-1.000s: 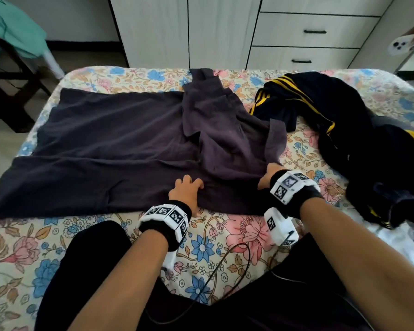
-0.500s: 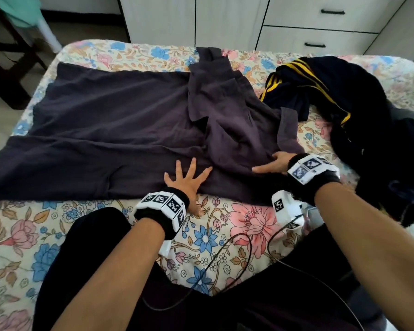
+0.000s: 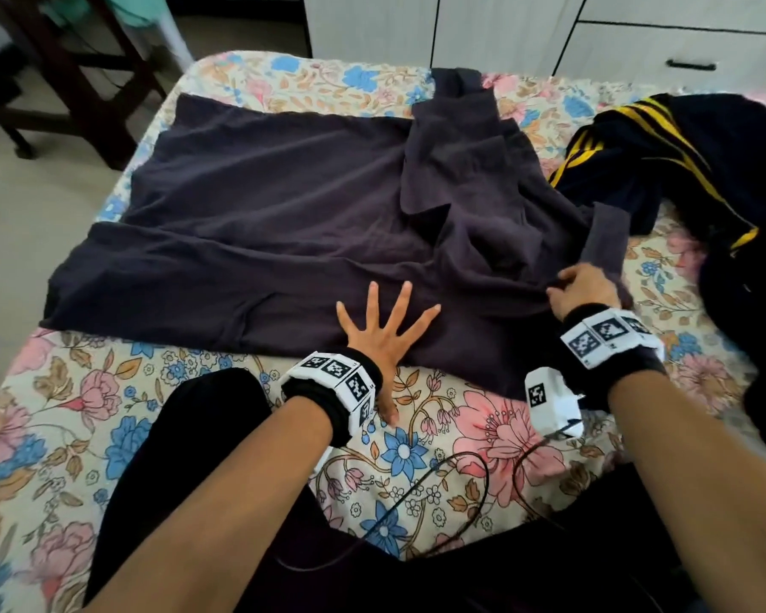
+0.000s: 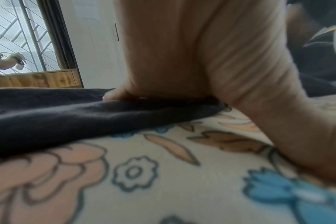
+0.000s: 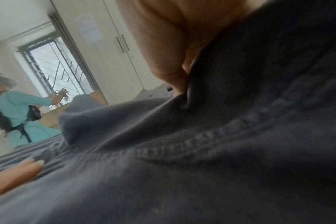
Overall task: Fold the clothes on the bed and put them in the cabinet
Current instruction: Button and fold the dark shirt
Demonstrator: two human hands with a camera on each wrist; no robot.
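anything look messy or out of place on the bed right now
Yes. The dark purple garment lies flat on its left side but is bunched and creased at its right end, where the right hand grips it. Beside it, a navy yellow-striped garment sits in a crumpled heap.

No legible text, brand, number or sign appears in any view. The white wrist bands [image 3: 335, 379] carry only black-and-white square marker patterns; a pale sheet on the cabinet door [image 5: 88, 28] is too blurred to read.
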